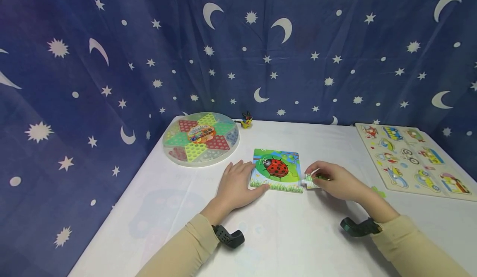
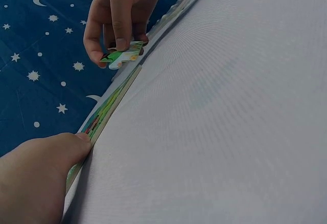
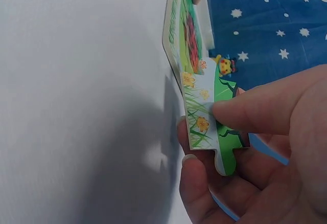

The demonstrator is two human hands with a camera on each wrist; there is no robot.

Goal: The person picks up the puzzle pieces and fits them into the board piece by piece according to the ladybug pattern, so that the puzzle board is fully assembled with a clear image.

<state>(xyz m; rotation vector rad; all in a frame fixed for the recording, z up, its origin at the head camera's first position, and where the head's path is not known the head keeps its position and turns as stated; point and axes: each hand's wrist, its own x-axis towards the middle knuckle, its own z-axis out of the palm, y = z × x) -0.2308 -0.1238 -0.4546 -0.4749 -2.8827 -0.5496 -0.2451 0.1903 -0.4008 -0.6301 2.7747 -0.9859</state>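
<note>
A square ladybug puzzle board [image 1: 276,167] lies flat on the white table. My left hand [image 1: 235,188] rests at its left side, fingers stretched along that edge and the thumb [image 2: 71,144] touching the near edge. To the right of the board, my right hand [image 1: 338,181] pinches a jigsaw puzzle piece [image 3: 202,106] between thumb and fingers. Grass and orange flowers on white, with green beside them, show on the piece, and a rounded tab sticks out at one end. In the head view the piece is close to the board's lower right corner.
Behind my left hand stands a round Chinese checkers board [image 1: 201,140], with a small yellow figurine [image 1: 246,120] beside it. A wooden picture puzzle [image 1: 410,157] lies at the far right. Near my right wrist is a green puzzle piece [image 1: 378,192]. A starry blue curtain [image 1: 238,41] hangs behind the table.
</note>
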